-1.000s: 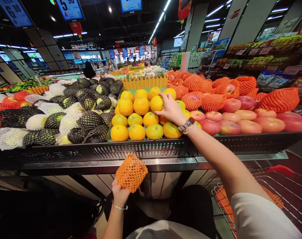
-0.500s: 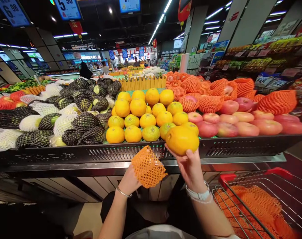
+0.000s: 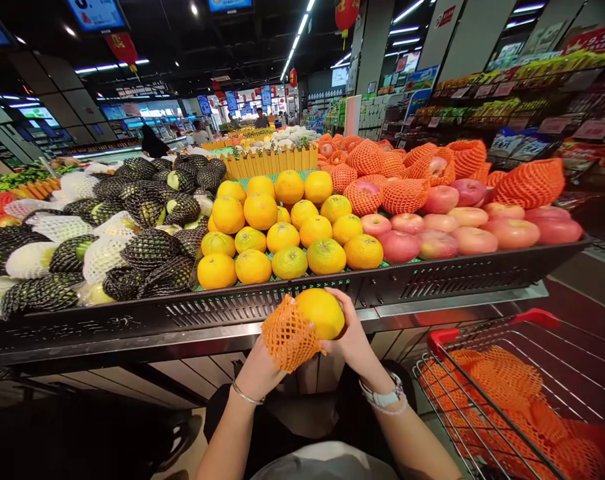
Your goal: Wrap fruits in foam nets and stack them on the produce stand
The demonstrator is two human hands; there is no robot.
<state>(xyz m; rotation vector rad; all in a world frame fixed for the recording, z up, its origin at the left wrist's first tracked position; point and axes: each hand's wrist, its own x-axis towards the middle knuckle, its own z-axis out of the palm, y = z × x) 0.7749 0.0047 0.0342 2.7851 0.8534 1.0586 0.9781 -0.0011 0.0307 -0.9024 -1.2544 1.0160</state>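
Note:
In the head view my right hand (image 3: 350, 337) grips a large yellow-orange citrus fruit, an orange (image 3: 322, 313), from its right side. An orange foam fruit net (image 3: 290, 337) covers the fingers of my left hand (image 3: 262, 367), which mostly hide inside it. The net's upper right edge touches the orange's left side. Both hands are held in front of the black display bin's front wall (image 3: 232, 309). Just behind them, rows of oranges (image 3: 290, 262) sit on green matting.
Net-wrapped green fruit (image 3: 152, 250) lies to the left. Apples (image 3: 475, 240), some in orange nets, are piled at right. A shopping cart (image 3: 482, 393) with red corners, holding a heap of orange foam nets (image 3: 512, 393), stands at lower right.
My right hand has brought the orange down and left, against the net. My left hand, still in the net, has stayed nearly in place. The view has shifted slightly.

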